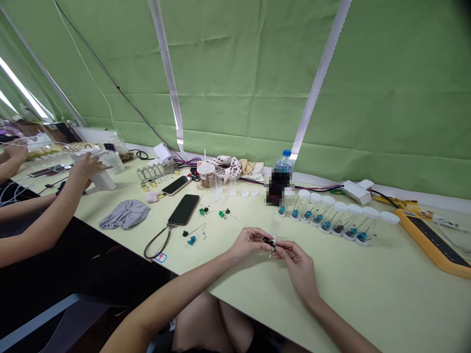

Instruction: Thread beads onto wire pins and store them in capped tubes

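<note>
My left hand (250, 243) and my right hand (300, 267) meet over the table, fingertips closed on a small black part (270, 241) with thin metal wire. Fingers cover much of it, so its exact kind is unclear. Just behind stands a clear plastic tube (276, 226). To the right, several capped clear tubes (327, 213) stand in a row, most with a blue piece and wire inside. Left of my hands lie a blue piece (191, 240), a black knob (185, 234) and green pieces (222, 214) with thin wires.
Two phones, one with a strap (184, 210), and a grey cloth (125, 214) lie to the left. A drink cup (206, 174) and a bottle (285, 162) stand at the back. An orange power strip (437, 245) is at right. Another person's hand (86, 169) works far left.
</note>
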{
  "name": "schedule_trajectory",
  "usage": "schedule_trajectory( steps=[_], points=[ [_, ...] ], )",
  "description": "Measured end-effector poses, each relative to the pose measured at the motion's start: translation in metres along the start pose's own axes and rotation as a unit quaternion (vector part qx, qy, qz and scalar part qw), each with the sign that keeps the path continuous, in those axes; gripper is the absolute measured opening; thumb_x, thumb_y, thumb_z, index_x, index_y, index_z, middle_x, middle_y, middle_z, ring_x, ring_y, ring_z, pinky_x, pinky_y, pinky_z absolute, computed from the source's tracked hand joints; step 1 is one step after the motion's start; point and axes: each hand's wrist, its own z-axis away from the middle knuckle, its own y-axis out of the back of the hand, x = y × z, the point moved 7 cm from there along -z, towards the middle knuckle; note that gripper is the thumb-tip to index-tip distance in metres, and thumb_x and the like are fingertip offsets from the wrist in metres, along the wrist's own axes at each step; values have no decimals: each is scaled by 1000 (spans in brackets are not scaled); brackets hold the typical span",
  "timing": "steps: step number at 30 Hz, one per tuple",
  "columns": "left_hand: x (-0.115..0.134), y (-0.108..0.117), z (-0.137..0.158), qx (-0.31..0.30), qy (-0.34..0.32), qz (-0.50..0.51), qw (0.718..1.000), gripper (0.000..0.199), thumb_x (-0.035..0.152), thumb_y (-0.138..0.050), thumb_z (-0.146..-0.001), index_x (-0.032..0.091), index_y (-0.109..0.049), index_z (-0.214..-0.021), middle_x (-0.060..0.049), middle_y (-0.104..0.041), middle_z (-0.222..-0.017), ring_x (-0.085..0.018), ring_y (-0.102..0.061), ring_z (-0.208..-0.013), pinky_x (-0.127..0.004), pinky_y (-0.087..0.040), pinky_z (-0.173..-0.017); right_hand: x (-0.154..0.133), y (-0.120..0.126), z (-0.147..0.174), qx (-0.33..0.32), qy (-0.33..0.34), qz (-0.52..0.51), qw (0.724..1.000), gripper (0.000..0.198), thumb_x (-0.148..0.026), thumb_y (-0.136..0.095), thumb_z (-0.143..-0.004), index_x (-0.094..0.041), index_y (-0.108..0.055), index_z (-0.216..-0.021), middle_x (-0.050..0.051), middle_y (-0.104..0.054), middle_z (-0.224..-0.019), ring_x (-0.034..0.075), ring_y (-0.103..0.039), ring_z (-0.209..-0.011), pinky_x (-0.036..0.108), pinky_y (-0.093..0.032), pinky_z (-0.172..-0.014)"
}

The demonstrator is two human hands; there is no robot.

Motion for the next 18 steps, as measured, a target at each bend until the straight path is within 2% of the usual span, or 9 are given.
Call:
schedule_trajectory(
  steps=[6, 12, 18],
  points=[
    [5, 0, 1, 11, -20, 5, 1000, 40, 30, -81, -53, 9, -68, -84, -12, -70, -84, -19, -65, -73, -32, -50, -74, -4, 0, 2, 22, 42, 16, 999, 38, -39, -71, -70, -20, -58, -101, 8, -67, -90, 22, -64, -84, 36, -52, -76],
    [6, -1, 2, 12, -17, -5, 1000, 40, 31, -81, -53, 10, -69, -84, -10, -69, -79, -17, -64, -70, -30, -49, -71, 2, -2, 1, -7, 1, -13, 1000, 34, -46, -67, -73, -19, -58, -92, 9, -69, -81, 24, -67, -76, 39, -54, -70],
    [4, -3, 2, -6, -8, -3, 1000, 39, 30, -80, -54, 10, -69, -85, -9, -69, -78, -16, -63, -69, -29, -48, -69, -1, -3, 3, -10, 1, -30, 999, 30, -46, -64, -76, -20, -57, -89, 4, -68, -69, 21, -65, -64, 35, -54, -59]
  ],
)
